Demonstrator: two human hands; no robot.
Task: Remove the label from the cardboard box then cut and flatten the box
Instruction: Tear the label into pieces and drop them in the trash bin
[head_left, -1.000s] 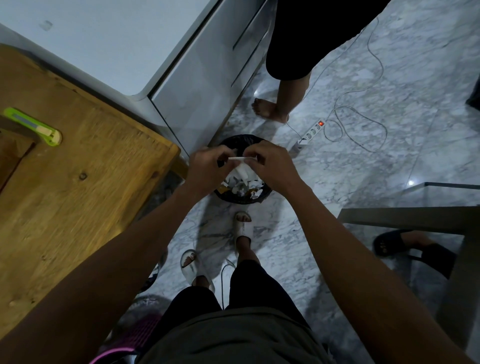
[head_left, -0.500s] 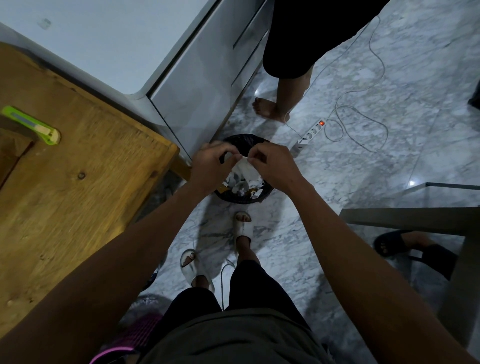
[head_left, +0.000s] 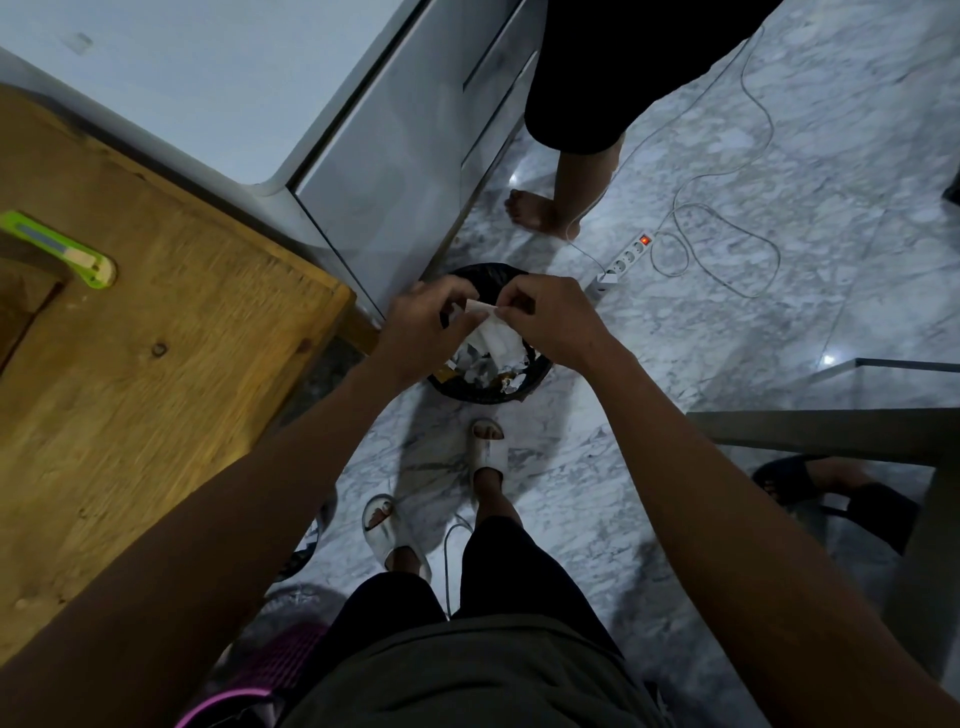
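Two bare hands meet over one round black bin (head_left: 470, 389) that stands on the marble floor (head_left: 779, 322). The left hand (head_left: 423, 325) and the right hand (head_left: 550, 317) each pinch one end of a single white strip of label (head_left: 480, 307), fingers curled narrow around it, and the strip stretches between the two hands just above the bin's mouth. A wider crumpled piece of white paper (head_left: 498, 338) hangs below the strip; whether it is part of the same label cannot be told. Inside the bin lie several more white scraps, too jumbled to count. To the left is one wooden table (head_left: 171, 364), and on it lies one green box cutter (head_left: 62, 249), well apart from the hands. The cardboard box itself cannot be made out for certain; only a brown edge shows at the far left of the table. Below the bin are the person's own two feet in two pale sandals (head_left: 488, 447). One bare foot (head_left: 535, 210) of a second person stands beyond the bin, beside a grey cabinet (head_left: 395, 171). One white power strip (head_left: 623, 260) with one red light lies on the floor, with a thin cord looping away from it.
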